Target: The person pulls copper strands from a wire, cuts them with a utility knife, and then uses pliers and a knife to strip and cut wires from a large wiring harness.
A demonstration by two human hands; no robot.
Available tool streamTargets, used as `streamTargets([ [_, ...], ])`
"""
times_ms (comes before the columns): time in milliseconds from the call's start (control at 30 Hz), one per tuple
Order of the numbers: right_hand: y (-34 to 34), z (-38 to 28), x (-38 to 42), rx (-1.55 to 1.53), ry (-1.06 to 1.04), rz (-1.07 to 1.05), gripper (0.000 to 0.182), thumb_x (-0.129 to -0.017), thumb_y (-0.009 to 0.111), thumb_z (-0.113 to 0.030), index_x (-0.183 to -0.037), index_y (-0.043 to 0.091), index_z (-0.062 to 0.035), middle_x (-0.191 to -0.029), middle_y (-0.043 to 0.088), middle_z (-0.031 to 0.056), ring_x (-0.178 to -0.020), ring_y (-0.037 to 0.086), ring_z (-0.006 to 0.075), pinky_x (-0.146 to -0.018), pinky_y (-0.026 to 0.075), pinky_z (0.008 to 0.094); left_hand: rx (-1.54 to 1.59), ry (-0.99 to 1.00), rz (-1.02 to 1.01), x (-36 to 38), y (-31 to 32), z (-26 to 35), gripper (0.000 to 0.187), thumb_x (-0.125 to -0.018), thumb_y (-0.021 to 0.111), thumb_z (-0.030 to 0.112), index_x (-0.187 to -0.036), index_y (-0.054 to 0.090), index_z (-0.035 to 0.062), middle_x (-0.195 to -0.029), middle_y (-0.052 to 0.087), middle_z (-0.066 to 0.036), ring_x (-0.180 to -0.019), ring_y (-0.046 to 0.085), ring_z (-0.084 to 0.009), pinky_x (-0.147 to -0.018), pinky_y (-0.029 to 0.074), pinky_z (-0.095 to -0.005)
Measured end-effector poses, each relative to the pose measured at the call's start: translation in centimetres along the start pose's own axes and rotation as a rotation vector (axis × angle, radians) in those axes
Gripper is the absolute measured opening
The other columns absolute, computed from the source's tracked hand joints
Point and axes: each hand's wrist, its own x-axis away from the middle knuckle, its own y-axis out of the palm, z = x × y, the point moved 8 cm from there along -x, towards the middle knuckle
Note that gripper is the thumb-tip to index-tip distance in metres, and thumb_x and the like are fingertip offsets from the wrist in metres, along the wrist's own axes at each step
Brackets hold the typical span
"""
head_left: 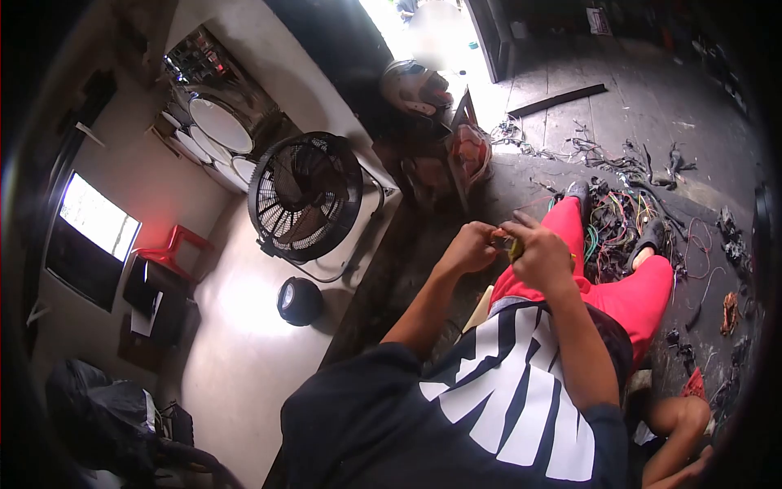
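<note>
My left hand (pixel 472 248) is closed, its fingertips pinching a small orange-red piece (pixel 498 235), possibly wire. Right beside it, my right hand (pixel 539 254) is wrapped around a yellow-handled tool (pixel 515 249), whose working end is hidden by the fingers. Both hands meet above my lap, over the red trousers (pixel 562 232). On the floor between my feet lies a tangled heap of coloured wires (pixel 615 220), with green, red and black strands showing.
A black floor fan (pixel 305 196) and a round black lamp (pixel 300 301) stand to the left. Ahead are a helmet (pixel 411 85) and a dark bar (pixel 558 99). Black scraps (pixel 729 244) litter the right side. Another person's arm (pixel 680 424) shows at lower right.
</note>
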Motion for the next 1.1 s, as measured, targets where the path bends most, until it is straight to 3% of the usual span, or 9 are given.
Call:
streamTargets([
  [133, 2.5, 4.2, -0.3, -0.729, 0.140, -0.100, 0.013, -0.071, 0.064, -0.002, -0.084, 0.065, -0.0008, -0.070, 0.063, 0.0073, -0.065, 0.060, 0.0119, -0.060, 0.048, 0.0280, 0.233, 0.106, -0.173, 0.8, -0.3, 3.6, 0.013, -0.072, 0.071, 0.008, -0.075, 0.061, 0.0004, -0.065, 0.058, 0.001, -0.065, 0.055, -0.0062, -0.059, 0.045, -0.0252],
  [167, 2.0, 4.6, -0.3, -0.677, 0.107, -0.002, 0.010, -0.071, 0.066, 0.000, -0.080, 0.063, 0.0022, -0.061, 0.058, 0.0020, -0.057, 0.050, 0.0049, -0.053, 0.043, 0.0231, 0.566, 0.127, -0.202, 0.5, 0.9, 2.6, 0.019, -0.076, 0.071, 0.014, -0.072, 0.057, 0.0019, -0.060, 0.053, 0.001, -0.055, 0.050, -0.0056, -0.049, 0.041, -0.0222],
  [267, 3.0, 5.4, -0.3, -0.807, 0.179, 0.053, 0.005, -0.072, 0.064, 0.000, -0.077, 0.063, 0.0007, -0.057, 0.055, 0.0003, -0.053, 0.048, 0.0059, -0.049, 0.041, 0.0242, 0.986, -0.070, -0.098, 0.1, 1.8, 1.0, 0.027, -0.082, 0.066, 0.022, -0.067, 0.051, 0.0053, -0.056, 0.048, 0.001, -0.045, 0.043, -0.0049, -0.039, 0.033, -0.0212],
  [400, 2.6, 3.4, -0.3, -0.590, 0.066, 0.142, 0.008, -0.069, 0.065, -0.003, -0.076, 0.063, -0.0003, -0.054, 0.052, 0.0044, -0.049, 0.048, 0.0091, -0.048, 0.040, 0.0258, 1.723, -0.129, -0.342, -0.5, 4.6, 2.8, 0.034, -0.088, 0.055, 0.034, -0.066, 0.051, 0.0078, -0.053, 0.047, -0.001, -0.039, 0.041, -0.0106, -0.036, 0.035, -0.0251],
  [433, 2.5, 3.1, -0.1, -0.554, 0.138, 0.085, 0.014, -0.067, 0.065, -0.005, -0.080, 0.064, -0.0007, -0.063, 0.060, 0.0096, -0.057, 0.059, 0.0161, -0.056, 0.047, 0.0283, 1.690, -0.436, 0.052, -0.6, 5.0, 0.8, 0.030, -0.086, 0.056, 0.029, -0.067, 0.052, 0.0070, -0.057, 0.052, -0.003, -0.048, 0.049, -0.0140, -0.046, 0.043, -0.0278],
  [567, 2.7, 0.6, 0.4, -0.496, -0.094, 0.100, 0.027, -0.065, 0.063, -0.001, -0.092, 0.064, 0.0001, -0.091, 0.064, 0.0176, -0.086, 0.064, 0.0278, -0.078, 0.050, 0.0330, 1.599, -0.328, 0.319, -1.1, 3.1, -2.0, 0.011, -0.081, 0.058, 0.012, -0.074, 0.053, 0.0049, -0.075, 0.059, -0.008, -0.068, 0.057, -0.0180, -0.063, 0.050, -0.0335],
  [667, 2.9, -0.5, 0.4, -0.549, -0.213, 0.098, 0.030, -0.068, 0.062, 0.001, -0.098, 0.064, -0.0010, -0.090, 0.065, 0.0144, -0.084, 0.064, 0.0239, -0.076, 0.050, 0.0303, 1.661, -0.258, 0.386, -0.7, 0.9, -0.4, 0.006, -0.082, 0.057, 0.006, -0.078, 0.053, 0.0051, -0.076, 0.059, -0.009, -0.073, 0.059, -0.0197, -0.069, 0.050, -0.0371],
  [900, 1.0, 5.7, 0.3, -0.542, 0.194, 0.176, 0.024, -0.077, 0.062, -0.002, -0.101, 0.063, -0.0020, -0.083, 0.064, 0.0040, -0.071, 0.055, 0.0067, -0.064, 0.045, 0.0200, 1.601, -0.395, 0.379, -1.1, 0.2, -10.1, 0.020, -0.085, 0.062, 0.025, -0.072, 0.051, 0.0138, -0.057, 0.049, 0.001, -0.048, 0.050, -0.0095, -0.042, 0.040, -0.0248],
  [1100, 0.2, 13.3, 0.6, -0.502, 0.274, 0.345, 0.017, -0.080, 0.063, -0.005, -0.096, 0.064, -0.0014, -0.087, 0.063, 0.0024, -0.077, 0.057, 0.0103, -0.072, 0.046, 0.0227, 0.192, -0.596, 0.842, 5.1, -2.6, -22.3, 0.037, -0.074, 0.071, 0.034, -0.064, 0.051, 0.0051, -0.057, 0.054, -0.010, -0.051, 0.053, -0.0208, -0.050, 0.042, -0.0346],
])
